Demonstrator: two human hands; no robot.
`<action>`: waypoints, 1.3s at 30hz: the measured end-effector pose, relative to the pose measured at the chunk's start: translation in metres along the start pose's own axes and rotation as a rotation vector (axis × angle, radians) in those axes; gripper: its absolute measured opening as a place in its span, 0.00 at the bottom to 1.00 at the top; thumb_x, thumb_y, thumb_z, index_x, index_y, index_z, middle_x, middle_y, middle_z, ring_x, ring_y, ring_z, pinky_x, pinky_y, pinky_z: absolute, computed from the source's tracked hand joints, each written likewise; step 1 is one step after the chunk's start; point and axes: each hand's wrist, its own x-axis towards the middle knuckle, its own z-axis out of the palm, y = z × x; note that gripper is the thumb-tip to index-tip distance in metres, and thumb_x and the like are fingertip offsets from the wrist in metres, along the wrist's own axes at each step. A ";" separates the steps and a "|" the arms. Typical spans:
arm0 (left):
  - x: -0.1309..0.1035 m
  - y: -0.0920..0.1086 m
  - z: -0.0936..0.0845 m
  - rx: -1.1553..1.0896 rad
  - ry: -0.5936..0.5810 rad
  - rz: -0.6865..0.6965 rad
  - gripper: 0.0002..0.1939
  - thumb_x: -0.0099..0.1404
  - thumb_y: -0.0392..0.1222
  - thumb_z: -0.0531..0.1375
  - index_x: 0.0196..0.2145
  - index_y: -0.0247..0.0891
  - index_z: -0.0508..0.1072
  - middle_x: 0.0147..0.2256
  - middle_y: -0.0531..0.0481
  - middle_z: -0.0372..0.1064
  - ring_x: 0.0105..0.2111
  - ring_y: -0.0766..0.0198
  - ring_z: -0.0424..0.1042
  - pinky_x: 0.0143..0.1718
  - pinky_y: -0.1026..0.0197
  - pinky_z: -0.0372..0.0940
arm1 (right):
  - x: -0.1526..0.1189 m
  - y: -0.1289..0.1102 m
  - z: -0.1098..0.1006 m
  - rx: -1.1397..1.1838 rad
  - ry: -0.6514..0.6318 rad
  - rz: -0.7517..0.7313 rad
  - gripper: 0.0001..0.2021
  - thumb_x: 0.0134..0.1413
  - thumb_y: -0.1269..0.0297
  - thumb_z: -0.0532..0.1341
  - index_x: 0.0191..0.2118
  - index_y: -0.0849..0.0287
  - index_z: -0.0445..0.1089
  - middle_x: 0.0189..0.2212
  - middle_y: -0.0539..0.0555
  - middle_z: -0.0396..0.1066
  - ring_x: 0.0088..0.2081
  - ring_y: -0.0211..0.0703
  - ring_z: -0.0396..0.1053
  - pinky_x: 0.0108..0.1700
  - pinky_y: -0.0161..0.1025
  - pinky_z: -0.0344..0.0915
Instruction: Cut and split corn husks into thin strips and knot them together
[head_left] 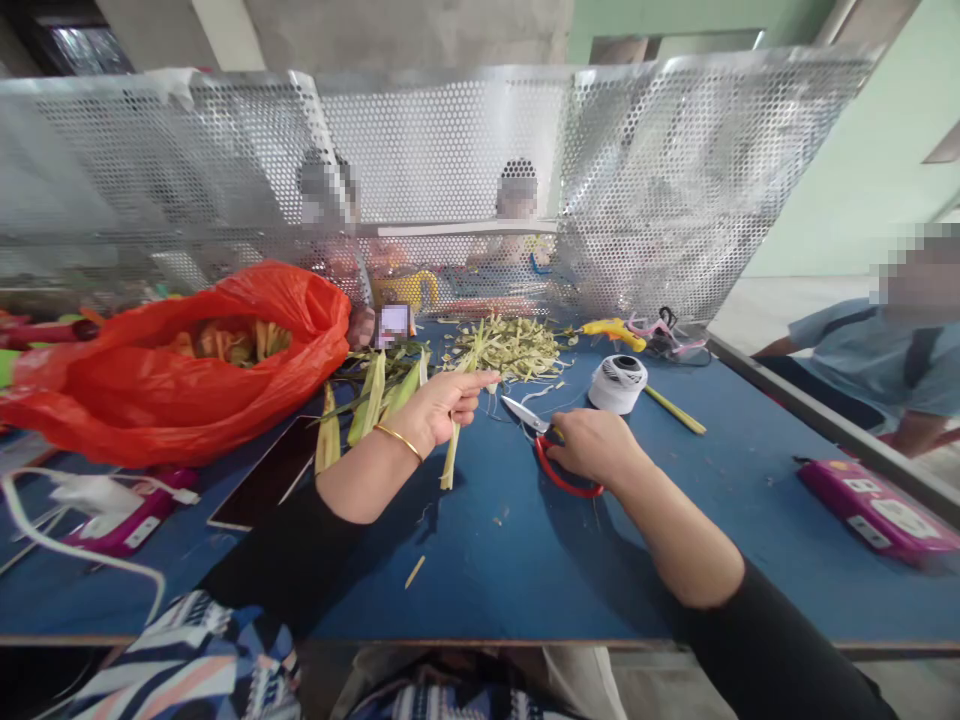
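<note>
In the middle of the head view, my left hand (442, 408) grips a pale green strip of husk or leaf (450, 462), its lower end hanging below my fingers. The index finger stretches out to the right. My right hand (596, 443) is closed on scissors (568, 483) with red handles, whose blades point up and left toward my left fingertips, apart from the strip. Behind my hands lies a heap of cut pale green pieces (517, 345). Longer green strips (373, 400) lie just left of my left hand. A spool of white thread (617, 384) stands beyond my right hand.
A red plastic bag (187, 400) fills the left, near a tablet (270, 475) and a purple power strip (135, 510). Yellow glue gun (613, 332), green stalk (675, 408) and purple box (877, 510) lie rightward. A perforated metal screen (450, 130) stands behind; a person sits at right.
</note>
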 end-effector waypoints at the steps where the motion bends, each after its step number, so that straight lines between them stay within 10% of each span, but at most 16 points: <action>1: -0.002 -0.002 0.003 -0.014 -0.005 -0.010 0.15 0.53 0.34 0.67 0.20 0.36 0.63 0.14 0.64 0.41 0.14 0.78 0.39 0.16 0.68 0.34 | -0.001 0.000 -0.002 0.050 0.045 -0.012 0.13 0.57 0.62 0.56 0.39 0.62 0.75 0.40 0.65 0.75 0.40 0.54 0.74 0.35 0.40 0.63; 5: -0.010 -0.011 0.015 -0.042 -0.044 -0.028 0.17 0.51 0.38 0.70 0.20 0.36 0.64 0.13 0.65 0.41 0.14 0.78 0.39 0.17 0.67 0.33 | 0.002 -0.012 0.000 0.760 0.240 -0.117 0.15 0.57 0.56 0.56 0.36 0.61 0.75 0.29 0.55 0.74 0.31 0.44 0.71 0.32 0.37 0.61; 10: -0.019 -0.015 0.017 -0.112 -0.090 -0.037 0.12 0.56 0.42 0.67 0.24 0.33 0.70 0.14 0.63 0.46 0.13 0.79 0.40 0.15 0.69 0.35 | 0.020 -0.032 0.007 1.362 0.066 -0.228 0.16 0.48 0.50 0.62 0.26 0.60 0.69 0.13 0.43 0.57 0.15 0.32 0.54 0.20 0.32 0.52; 15: -0.019 -0.013 -0.004 -0.306 -0.181 -0.067 0.19 0.65 0.53 0.58 0.32 0.32 0.73 0.18 0.58 0.53 0.13 0.76 0.47 0.14 0.71 0.44 | 0.043 -0.015 -0.010 1.064 0.180 -0.057 0.12 0.57 0.59 0.55 0.31 0.62 0.70 0.19 0.51 0.66 0.21 0.38 0.64 0.27 0.36 0.62; 19: -0.013 -0.018 -0.011 -0.416 -0.136 -0.044 0.15 0.70 0.40 0.51 0.30 0.32 0.74 0.20 0.54 0.59 0.16 0.75 0.57 0.17 0.71 0.55 | 0.043 -0.005 -0.017 0.677 0.521 0.067 0.15 0.56 0.71 0.54 0.48 0.66 0.69 0.50 0.69 0.68 0.55 0.57 0.63 0.53 0.51 0.59; 22: -0.010 -0.022 -0.008 -0.473 -0.033 0.006 0.12 0.68 0.33 0.54 0.30 0.33 0.75 0.24 0.51 0.67 0.23 0.73 0.67 0.28 0.70 0.65 | 0.033 -0.016 -0.011 0.522 0.703 -0.097 0.12 0.58 0.66 0.55 0.44 0.62 0.71 0.51 0.66 0.69 0.57 0.57 0.60 0.57 0.53 0.54; 26: -0.008 -0.028 -0.004 -0.465 -0.004 0.025 0.07 0.66 0.34 0.58 0.35 0.33 0.77 0.27 0.50 0.71 0.24 0.71 0.70 0.26 0.69 0.65 | 0.027 -0.044 0.008 1.014 0.403 -0.202 0.15 0.55 0.51 0.57 0.29 0.58 0.69 0.26 0.53 0.72 0.31 0.43 0.68 0.36 0.41 0.64; 30: -0.006 -0.036 -0.003 -0.348 0.010 0.023 0.09 0.66 0.40 0.59 0.40 0.35 0.76 0.28 0.49 0.72 0.22 0.71 0.69 0.24 0.69 0.63 | 0.029 -0.055 0.020 1.427 0.059 -0.230 0.15 0.43 0.50 0.65 0.27 0.57 0.68 0.21 0.48 0.69 0.23 0.38 0.66 0.28 0.36 0.64; 35: -0.007 -0.035 -0.004 -0.021 0.225 0.319 0.08 0.68 0.43 0.56 0.42 0.38 0.72 0.29 0.52 0.72 0.23 0.69 0.71 0.24 0.69 0.63 | 0.026 -0.037 0.007 1.565 -0.094 -0.108 0.17 0.36 0.53 0.70 0.19 0.59 0.66 0.14 0.45 0.64 0.14 0.31 0.58 0.18 0.31 0.56; 39: -0.008 -0.032 -0.006 0.098 0.073 0.324 0.08 0.68 0.39 0.54 0.39 0.38 0.74 0.30 0.52 0.74 0.23 0.69 0.72 0.25 0.68 0.64 | 0.020 -0.032 -0.002 1.546 -0.189 -0.091 0.17 0.34 0.52 0.71 0.19 0.59 0.66 0.13 0.45 0.64 0.13 0.30 0.58 0.15 0.29 0.54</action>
